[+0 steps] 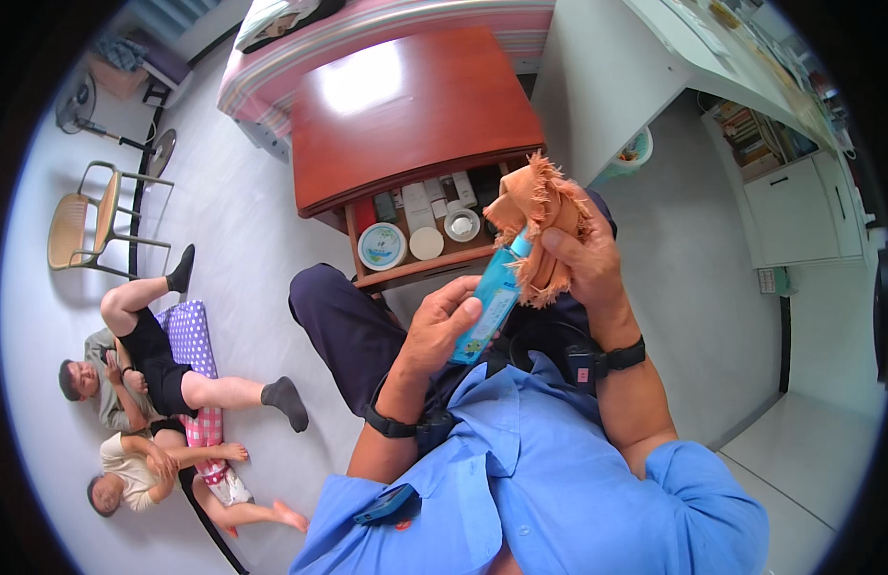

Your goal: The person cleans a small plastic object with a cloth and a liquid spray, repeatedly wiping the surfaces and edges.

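A blue translucent bottle (487,313) bearing a printed label is gripped by my left hand (444,320), tilted with its top up and to the right. My right hand (587,248) holds a bunched orange cloth (537,215) with frayed edges. The cloth lies against the bottle's neck and hides part of its top. Just beyond my hands, an open wooden drawer (415,269) holds a round white tub with a blue lid (382,246), a round cream-coloured lid (426,244), a white round jar (462,225) and several small white boxes (417,205).
The drawer belongs to a glossy reddish-brown cabinet (422,108) beside a striped bed (264,72). A white desk (609,86) and a waste bin (634,154) stand right. At left are two seated people (138,366), a chair (91,223) and a fan (77,104).
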{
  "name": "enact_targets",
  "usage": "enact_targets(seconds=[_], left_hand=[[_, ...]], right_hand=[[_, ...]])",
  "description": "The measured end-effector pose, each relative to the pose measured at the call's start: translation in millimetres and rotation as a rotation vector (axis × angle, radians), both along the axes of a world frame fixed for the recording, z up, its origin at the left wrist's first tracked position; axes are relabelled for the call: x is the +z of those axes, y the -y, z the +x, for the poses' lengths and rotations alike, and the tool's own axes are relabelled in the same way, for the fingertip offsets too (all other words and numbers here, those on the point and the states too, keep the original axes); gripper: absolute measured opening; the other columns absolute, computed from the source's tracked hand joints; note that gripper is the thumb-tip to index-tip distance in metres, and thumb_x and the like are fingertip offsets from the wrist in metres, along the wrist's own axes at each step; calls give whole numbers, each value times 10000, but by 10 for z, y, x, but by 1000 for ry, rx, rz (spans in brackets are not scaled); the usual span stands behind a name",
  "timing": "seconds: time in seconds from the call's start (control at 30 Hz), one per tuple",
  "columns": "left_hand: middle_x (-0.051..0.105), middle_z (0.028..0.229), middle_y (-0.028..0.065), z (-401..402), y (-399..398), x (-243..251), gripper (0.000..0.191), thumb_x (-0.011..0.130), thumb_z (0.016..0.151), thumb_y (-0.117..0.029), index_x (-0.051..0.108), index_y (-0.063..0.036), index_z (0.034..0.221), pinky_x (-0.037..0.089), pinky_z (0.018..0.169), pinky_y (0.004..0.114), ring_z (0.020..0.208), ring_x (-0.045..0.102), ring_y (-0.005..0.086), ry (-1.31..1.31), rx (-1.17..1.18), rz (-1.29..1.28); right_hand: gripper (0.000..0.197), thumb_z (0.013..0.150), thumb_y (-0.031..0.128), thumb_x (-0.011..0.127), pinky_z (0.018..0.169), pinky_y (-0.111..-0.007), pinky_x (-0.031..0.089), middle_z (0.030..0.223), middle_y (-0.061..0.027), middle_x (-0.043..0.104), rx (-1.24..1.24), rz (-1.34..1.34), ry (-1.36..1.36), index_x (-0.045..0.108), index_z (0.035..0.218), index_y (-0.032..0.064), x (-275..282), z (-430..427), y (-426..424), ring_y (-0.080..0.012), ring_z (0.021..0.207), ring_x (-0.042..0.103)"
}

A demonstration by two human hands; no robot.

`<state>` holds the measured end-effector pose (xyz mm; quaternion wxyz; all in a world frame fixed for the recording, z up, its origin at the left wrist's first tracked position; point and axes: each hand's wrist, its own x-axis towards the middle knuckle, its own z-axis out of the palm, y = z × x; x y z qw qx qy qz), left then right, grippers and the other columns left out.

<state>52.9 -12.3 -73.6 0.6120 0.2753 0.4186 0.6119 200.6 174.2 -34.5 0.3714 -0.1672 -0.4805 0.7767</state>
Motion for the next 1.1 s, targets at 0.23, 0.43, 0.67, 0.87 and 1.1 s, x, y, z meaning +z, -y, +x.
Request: enact_targets(seconds=[0.23,0.43,0.67,0.87,1.1], left_hand=[[728,968,237,-82,59,39,533,533,1089,-432,497,33,1348,631,653,361,708,741,265,260,16,-84],[735,938,215,-77,105,48,535,487,1111,-469,520,11,1346,626,611,329,675,736,237,261,12,-5],[717,897,224,-102,130,50,553,405,1133,-484,566,11,1318,572,557,340,625,690,265,298,-227,-104],[715,980,104,-68,21,64,520,631,1069,-408,521,-3,1377,575,674,275,740,682,145,52,27,-17],[673,1114,26,-10,-167,2,420,603,1105,-319,606,31,1337,495,846,217,941,607,69,-276,593,13]], right_hand=[[390,1030,102,677,932,-278,550,1203,-63,665,-45,21,56,550,1381,-11,-121,-156,148,-121,1034,666],[563,1007,162,699,970,-304,546,1259,-77,637,180,-245,-145,458,1490,1,-62,-205,293,-152,1105,651],[655,913,124,778,966,-314,565,1238,-88,665,325,-148,-48,473,1470,-37,-32,-22,128,-166,1092,681],[469,1008,12,660,914,-301,589,1196,-112,700,91,-143,-27,505,1450,-22,-34,-191,137,-169,1043,702],[448,1071,111,621,880,-289,579,1166,-66,671,193,-119,145,443,1470,12,-233,-413,546,-130,976,691]])
